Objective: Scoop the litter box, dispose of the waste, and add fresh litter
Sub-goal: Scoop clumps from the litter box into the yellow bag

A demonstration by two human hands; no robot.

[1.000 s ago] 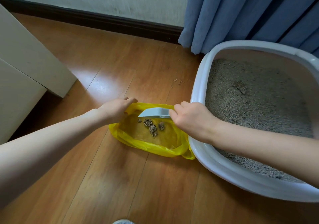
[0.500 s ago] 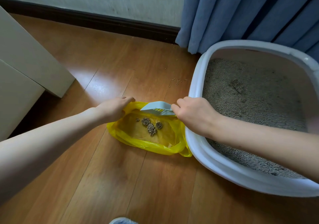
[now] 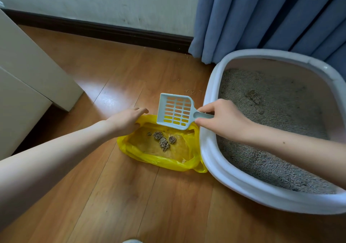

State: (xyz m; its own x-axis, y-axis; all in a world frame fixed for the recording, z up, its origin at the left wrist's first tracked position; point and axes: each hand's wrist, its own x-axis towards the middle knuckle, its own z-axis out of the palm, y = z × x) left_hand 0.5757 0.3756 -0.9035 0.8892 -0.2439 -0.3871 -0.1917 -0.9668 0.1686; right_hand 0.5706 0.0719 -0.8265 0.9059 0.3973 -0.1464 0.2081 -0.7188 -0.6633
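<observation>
The right hand (image 3: 222,120) pinched the handle of the pale slotted scoop (image 3: 175,111) between curled fingers and thumb, the blade raised and turned so its slots faced the camera, with nothing lying in it. The blade pointed left and slightly far from the hand, so the scoop's long axis ran left to right, and it hung above the far right corner of the yellow bag (image 3: 161,156). The left hand (image 3: 125,121) rested on the bag's far left rim; its fingers curled over the plastic and seemed to hold the mouth open, though the contact itself was partly hidden.

Inside the bag lay a few dark clumps (image 3: 162,139) on the floor of the plastic. The bag sat on the wooden floor (image 3: 112,196), touching the near left wall of the white litter box (image 3: 211,160).

The relation that mattered lay to the right: the grey litter (image 3: 271,130) filled the box on the hand's right, and one darker clump (image 3: 253,95) showed toward the far side, well apart from the scoop. The right hand was clearly the nearer one, already over the box rim. To reach that clump the scoop would probably have to swing its blade round from left to right and far, then dip. Loose grains (image 3: 190,92) lay scattered on the floor just beyond the scoop.
</observation>
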